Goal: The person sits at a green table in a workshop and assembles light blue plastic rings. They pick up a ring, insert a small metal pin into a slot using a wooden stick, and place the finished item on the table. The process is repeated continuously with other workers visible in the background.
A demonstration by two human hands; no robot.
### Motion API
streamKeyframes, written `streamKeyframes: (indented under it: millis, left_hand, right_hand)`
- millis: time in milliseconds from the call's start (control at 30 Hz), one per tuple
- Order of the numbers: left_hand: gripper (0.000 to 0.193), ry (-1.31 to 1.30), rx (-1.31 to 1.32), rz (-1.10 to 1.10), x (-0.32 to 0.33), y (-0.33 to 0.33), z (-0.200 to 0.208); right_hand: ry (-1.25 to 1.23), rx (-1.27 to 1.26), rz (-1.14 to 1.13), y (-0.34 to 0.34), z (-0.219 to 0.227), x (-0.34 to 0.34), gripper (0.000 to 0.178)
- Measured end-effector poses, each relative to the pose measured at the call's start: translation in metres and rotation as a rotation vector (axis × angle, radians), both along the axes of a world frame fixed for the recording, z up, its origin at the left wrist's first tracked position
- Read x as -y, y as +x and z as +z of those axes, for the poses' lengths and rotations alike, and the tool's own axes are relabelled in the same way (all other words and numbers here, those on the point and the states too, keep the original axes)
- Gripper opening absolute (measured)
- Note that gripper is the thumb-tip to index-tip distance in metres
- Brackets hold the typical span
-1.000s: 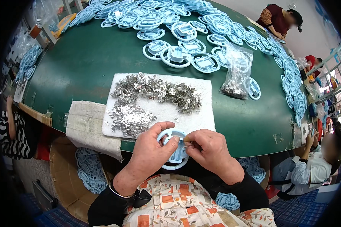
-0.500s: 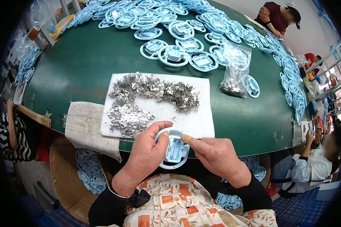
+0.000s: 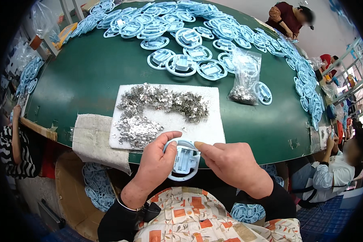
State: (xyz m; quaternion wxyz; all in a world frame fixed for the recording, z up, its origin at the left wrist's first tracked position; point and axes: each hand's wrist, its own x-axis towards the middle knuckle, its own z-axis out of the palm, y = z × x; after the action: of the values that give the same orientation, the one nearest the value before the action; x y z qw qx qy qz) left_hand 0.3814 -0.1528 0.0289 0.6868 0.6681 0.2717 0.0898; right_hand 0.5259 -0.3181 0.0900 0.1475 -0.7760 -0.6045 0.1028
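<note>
Head view: nearer the wearer than the white foam board (image 3: 209, 129), the left hand (image 3: 155, 159) grips a blue ring-shaped part (image 3: 185, 159); the right hand (image 3: 232, 163) meets its rim, any pinch indiscernible. Handling appears unfinished; metal clips (image 3: 139, 131) heap the board, similar parts (image 3: 182, 63) beyond.

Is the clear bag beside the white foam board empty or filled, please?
Partly filled: the clear bag holds small silvery pieces at its bottom.

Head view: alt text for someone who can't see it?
The left hand holds a blue wheel, the right hand at its upper right. Beyond, metal pieces lie on a white board on a green table, with more wheels farther back.
</note>
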Motion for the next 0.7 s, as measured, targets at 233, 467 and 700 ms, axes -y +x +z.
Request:
streamKeyframes:
  millis: [233, 467, 700]
  left_hand:
    - [0.033, -0.355, 0.241, -0.015, 0.007, -0.005, 0.0]
    - [0.048, 0.402, 0.158, -0.365, -0.001, -0.005, 0.017]
    - [0.051, -0.586, 0.313, -0.231, 0.0, -0.009, 0.004]
  right_hand:
    - [0.249, -1.199, -0.418, -0.011, -0.048, 0.006, 0.032]
    - [0.204, -1.191, -0.334, -0.006, -0.036, 0.012, 0.029]
    - [0.372, -0.972, -0.249, -0.018, -0.02, 0.014, 0.036]
